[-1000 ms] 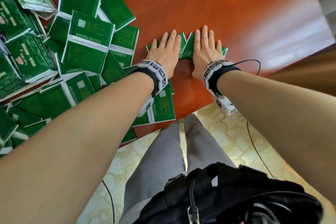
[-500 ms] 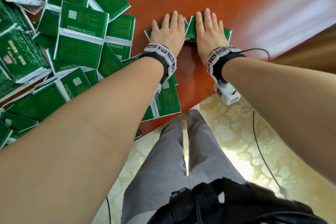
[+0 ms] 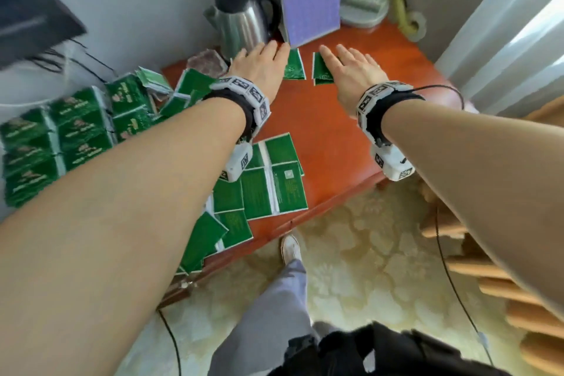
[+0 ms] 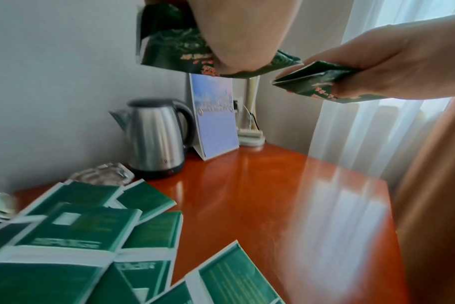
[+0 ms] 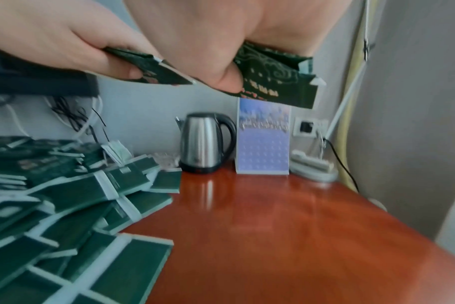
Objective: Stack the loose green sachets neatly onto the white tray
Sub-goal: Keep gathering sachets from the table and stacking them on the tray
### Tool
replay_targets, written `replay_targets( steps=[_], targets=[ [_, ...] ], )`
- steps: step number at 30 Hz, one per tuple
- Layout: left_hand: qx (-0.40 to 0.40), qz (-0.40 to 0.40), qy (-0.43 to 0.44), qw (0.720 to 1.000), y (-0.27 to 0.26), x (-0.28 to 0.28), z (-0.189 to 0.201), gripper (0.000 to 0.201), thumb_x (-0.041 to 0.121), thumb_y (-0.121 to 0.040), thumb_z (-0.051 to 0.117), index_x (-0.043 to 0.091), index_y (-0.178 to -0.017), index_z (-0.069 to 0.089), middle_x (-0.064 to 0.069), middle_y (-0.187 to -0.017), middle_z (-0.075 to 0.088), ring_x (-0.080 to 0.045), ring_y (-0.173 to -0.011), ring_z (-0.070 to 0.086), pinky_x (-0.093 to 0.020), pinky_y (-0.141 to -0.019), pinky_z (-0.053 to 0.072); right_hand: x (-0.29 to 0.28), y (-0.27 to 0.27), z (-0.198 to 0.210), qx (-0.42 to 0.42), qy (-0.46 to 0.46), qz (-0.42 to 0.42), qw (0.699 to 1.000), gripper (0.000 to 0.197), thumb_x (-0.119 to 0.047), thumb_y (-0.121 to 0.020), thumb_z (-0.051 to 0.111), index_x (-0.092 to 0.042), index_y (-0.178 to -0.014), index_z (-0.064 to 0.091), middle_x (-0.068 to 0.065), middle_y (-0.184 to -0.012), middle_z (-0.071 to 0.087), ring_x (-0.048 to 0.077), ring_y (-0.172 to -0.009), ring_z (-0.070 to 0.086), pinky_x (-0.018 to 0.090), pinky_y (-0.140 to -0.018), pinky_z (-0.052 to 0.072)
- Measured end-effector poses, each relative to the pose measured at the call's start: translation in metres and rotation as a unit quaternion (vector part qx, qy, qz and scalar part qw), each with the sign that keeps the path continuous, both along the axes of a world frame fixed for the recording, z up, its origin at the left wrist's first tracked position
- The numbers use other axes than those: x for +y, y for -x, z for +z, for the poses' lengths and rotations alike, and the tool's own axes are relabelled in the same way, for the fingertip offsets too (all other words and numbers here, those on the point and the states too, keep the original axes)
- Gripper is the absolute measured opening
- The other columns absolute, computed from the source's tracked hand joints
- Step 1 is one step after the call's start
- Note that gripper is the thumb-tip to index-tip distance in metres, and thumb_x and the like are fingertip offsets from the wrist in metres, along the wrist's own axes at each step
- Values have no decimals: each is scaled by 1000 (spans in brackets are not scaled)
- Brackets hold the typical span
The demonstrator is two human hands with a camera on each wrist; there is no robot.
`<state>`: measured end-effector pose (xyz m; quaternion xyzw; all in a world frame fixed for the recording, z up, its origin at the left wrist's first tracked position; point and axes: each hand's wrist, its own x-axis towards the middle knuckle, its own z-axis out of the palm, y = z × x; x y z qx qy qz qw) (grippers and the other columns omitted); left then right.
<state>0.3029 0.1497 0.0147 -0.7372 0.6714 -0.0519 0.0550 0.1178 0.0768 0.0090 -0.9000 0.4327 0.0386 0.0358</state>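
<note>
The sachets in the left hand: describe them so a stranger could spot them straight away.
Find the steel kettle at the back of the red-brown table. In front of it, both hands are raised above the tabletop, and the left hand grips the sachets, thumb underneath. Unlike the loose sachets lying on the table, these are held in the air, apart from the right hand's own bunch.

Glossy red-brown table (image 3: pixel 345 137). Loose green sachets (image 3: pixel 274 189) heaped over its left side and near edge. At the back: steel kettle (image 3: pixel 244 24), glass ashtray (image 3: pixel 207 62), standing purple card (image 3: pixel 309 0), white lamp base (image 3: pixel 363 11) in the corner.
</note>
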Motion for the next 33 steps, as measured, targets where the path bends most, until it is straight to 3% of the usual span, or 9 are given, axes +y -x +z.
replay_targets(
  steps=[7,10,12,14,17,22,29,33],
  targets=[
    [-28,66,31,997,-21,119,85,59,7,-96,48,8,-152,30,-17,-145,44,-36,-133,42,-50,-104,41,87,-42,85,-75,80,101,989,69,-10,-96,44,-18,-158,16,17,-157,29,38,-141,32,52,-116,26],
    [-43,95,40,994,-42,167,125,63,7,-92,54,10,-151,32,-17,-144,46,-38,-130,46,-51,-102,43,127,-72,117,-90,84,145,982,68,-26,-97,50,-18,-157,18,17,-155,32,38,-141,33,50,-115,29],
    [-57,118,46,990,-61,196,152,65,4,-89,54,11,-149,33,-18,-140,49,-38,-127,50,-53,-102,44,150,-93,140,-93,91,179,975,79,-38,-92,61,-18,-156,20,16,-152,37,37,-139,36,50,-115,30],
    [-68,138,53,987,-80,221,177,66,4,-87,56,9,-149,32,-18,-139,49,-37,-129,48,-54,-103,42,171,-112,166,-97,98,202,970,82,-29,-89,64,-18,-157,19,16,-153,36,36,-140,36,50,-116,29],
    [-86,169,71,979,-112,254,205,74,5,-86,61,8,-152,28,-17,-142,45,-36,-131,44,-52,-103,43,197,-142,200,-98,112,219,964,74,-8,-92,49,-18,-158,16,17,-155,32,38,-140,35,48,-115,31],
    [-108,204,84,969,-178,301,218,76,6,-85,61,12,-153,28,-12,-141,47,-33,-131,44,-48,-100,43,237,-212,219,-93,124,238,959,81,4,-88,47,-19,-158,15,16,-156,30,38,-140,34,49,-110,34],
    [-109,201,79,970,-284,333,217,75,2,-82,65,13,-150,33,-10,-142,47,-31,-134,42,-50,-104,42,270,-326,212,-99,125,229,960,80,3,-89,49,-19,-158,15,16,-152,36,38,-136,40,46,-110,37],
    [-93,180,56,978,-330,340,206,70,1,-82,63,12,-146,37,-12,-136,49,-34,-128,46,-51,-97,46,282,-379,203,-102,110,208,966,80,3,-87,48,-21,-157,18,15,-151,39,37,-134,42,45,-106,41]
  ],
)
